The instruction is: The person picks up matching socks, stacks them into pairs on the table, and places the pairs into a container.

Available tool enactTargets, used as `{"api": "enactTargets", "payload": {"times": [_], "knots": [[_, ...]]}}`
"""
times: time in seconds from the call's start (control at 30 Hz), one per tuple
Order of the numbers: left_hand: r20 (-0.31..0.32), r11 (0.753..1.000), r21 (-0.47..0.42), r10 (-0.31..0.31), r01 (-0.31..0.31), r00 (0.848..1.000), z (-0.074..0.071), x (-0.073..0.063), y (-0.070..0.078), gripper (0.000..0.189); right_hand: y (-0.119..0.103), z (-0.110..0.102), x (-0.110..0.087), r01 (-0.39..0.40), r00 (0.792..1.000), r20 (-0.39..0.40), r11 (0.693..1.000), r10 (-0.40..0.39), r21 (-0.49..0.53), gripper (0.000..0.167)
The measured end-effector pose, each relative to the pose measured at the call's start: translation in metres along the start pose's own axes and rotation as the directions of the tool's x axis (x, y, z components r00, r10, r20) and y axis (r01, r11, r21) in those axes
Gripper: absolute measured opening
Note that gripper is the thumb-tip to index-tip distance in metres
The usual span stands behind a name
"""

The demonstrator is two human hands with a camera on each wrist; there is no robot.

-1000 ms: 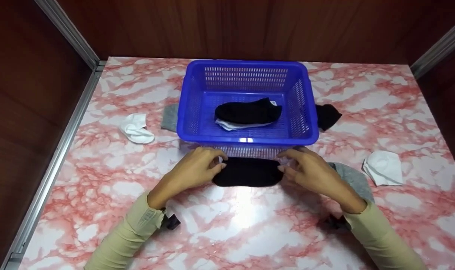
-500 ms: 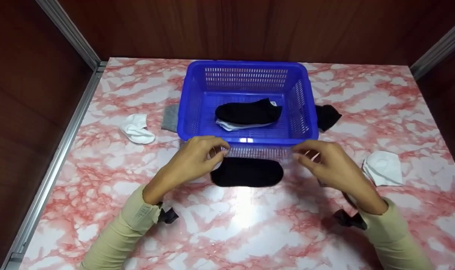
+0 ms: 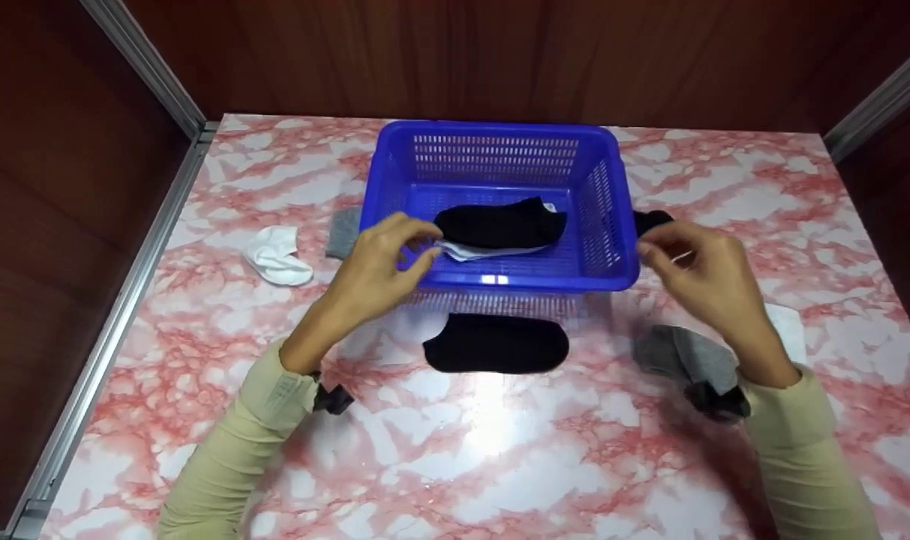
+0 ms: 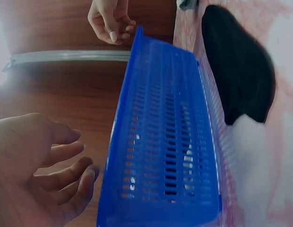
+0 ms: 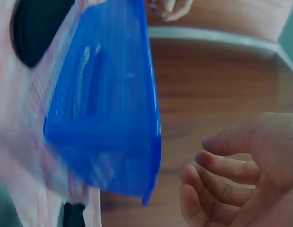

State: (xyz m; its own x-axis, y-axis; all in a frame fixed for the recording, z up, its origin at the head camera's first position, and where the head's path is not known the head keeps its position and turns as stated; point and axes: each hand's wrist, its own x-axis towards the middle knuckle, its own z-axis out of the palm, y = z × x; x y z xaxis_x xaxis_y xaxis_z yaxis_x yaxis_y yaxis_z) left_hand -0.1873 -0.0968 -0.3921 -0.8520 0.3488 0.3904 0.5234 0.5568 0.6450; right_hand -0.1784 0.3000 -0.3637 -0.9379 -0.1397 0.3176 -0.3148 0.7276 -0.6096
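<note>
A black ankle sock [image 3: 496, 343] lies flat on the table in front of the blue plastic basket [image 3: 492, 282]. My left hand [image 3: 383, 262] hovers over the basket's front left corner, thumb and fingers apart with nothing between them. Beyond the basket's right side, my right hand [image 3: 706, 274] is raised, its fingers loosely bent and holding nothing. It partly covers another black sock [image 3: 652, 219] by the basket. Inside the basket, a folded black sock [image 3: 500, 223] rests on top of a white one [image 3: 473, 253]. Both wrist views show the hands beside the basket's rim.
At the left lie a white sock [image 3: 277, 256] and a grey sock [image 3: 343, 234], the latter partly hidden by the basket. Grey fabric [image 3: 680, 354] and a white sock [image 3: 788, 330] lie near my right wrist. Wooden panels [image 3: 500, 60] stand behind the table.
Both hands have left the black sock on the table. My left hand has moved forward over the basket's corner; my right hand has moved right and forward. The sock stays in place.
</note>
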Motion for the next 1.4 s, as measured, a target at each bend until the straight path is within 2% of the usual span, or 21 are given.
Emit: {"api": "enactTargets", "payload": {"times": [0.23,0.37,0.53,0.63,0.73,0.9,1.03,1.13,1.4], "knots": [[-0.098,0.995,0.028,-0.089,0.093,0.991,-0.004,0.019,-0.020,0.035,0.031,-0.006,0.026,-0.152,0.985,-0.083,0.988,0.151,0.002,0.023],[-0.128,0.990,0.051,-0.127,0.134,0.984,-0.003,0.027,-0.030,0.038,0.051,-0.005,0.038,-0.232,0.971,-0.066,0.973,0.231,-0.017,0.029],[-0.136,0.979,0.062,-0.187,0.196,0.973,0.000,0.036,-0.043,0.042,0.079,0.001,0.050,-0.290,0.957,-0.034,0.956,0.289,-0.042,0.034],[-0.139,0.969,0.061,-0.230,0.240,0.963,0.002,0.040,-0.047,0.046,0.095,0.005,0.055,-0.318,0.948,0.005,0.946,0.319,-0.060,0.040],[-0.150,0.961,0.070,-0.254,0.266,0.956,0.002,0.045,-0.049,0.049,0.108,0.008,0.059,-0.352,0.931,0.075,0.933,0.357,-0.072,0.051],[-0.155,0.948,0.118,-0.277,0.296,0.948,0.004,0.052,-0.057,0.053,0.121,0.014,0.065,-0.403,0.889,0.209,0.913,0.408,-0.070,0.071],[-0.126,0.931,0.165,-0.307,0.325,0.943,0.006,0.055,-0.064,0.061,0.124,0.017,0.066,-0.422,0.866,0.260,0.903,0.428,-0.080,0.076],[-0.094,0.920,0.188,-0.332,0.344,0.939,0.006,0.056,-0.069,0.069,0.125,0.019,0.067,-0.417,0.863,0.271,0.904,0.426,-0.093,0.076],[-0.034,0.896,0.224,-0.387,0.384,0.921,0.004,0.057,-0.070,0.076,0.132,0.022,0.068,-0.354,0.893,0.242,0.925,0.379,-0.142,0.071]]}}
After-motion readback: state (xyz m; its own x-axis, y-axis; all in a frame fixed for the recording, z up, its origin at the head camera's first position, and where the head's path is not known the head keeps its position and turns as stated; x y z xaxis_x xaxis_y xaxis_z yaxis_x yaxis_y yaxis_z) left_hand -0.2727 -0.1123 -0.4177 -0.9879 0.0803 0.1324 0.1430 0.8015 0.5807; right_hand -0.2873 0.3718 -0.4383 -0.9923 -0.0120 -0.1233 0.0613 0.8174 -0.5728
